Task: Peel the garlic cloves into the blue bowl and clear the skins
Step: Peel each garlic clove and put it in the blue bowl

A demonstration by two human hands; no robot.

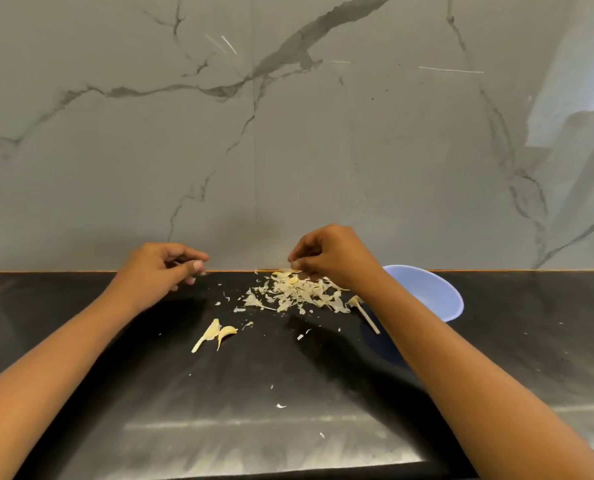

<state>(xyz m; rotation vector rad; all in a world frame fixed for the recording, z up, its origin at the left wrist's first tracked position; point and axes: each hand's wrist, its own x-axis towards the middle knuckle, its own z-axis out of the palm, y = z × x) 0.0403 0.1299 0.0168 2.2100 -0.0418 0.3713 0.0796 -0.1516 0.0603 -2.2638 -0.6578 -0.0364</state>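
Note:
A heap of pale garlic skins (299, 292) lies on the black counter (219, 393) near the wall. Two unpeeled garlic cloves (216, 332) rest side by side in front of the heap, to its left. The blue bowl (430, 292) stands to the right, partly hidden by my right forearm. My right hand (330, 254) hovers over the back of the heap, its fingertips pinched on a small bit of skin. My left hand (164, 268) is curled loosely left of the heap; nothing shows in it.
A thin pale garlic stalk (366, 315) lies by the bowl under my right forearm. Small skin flakes (281, 406) are scattered toward the front of the counter. A grey marble wall (288, 133) rises right behind the counter.

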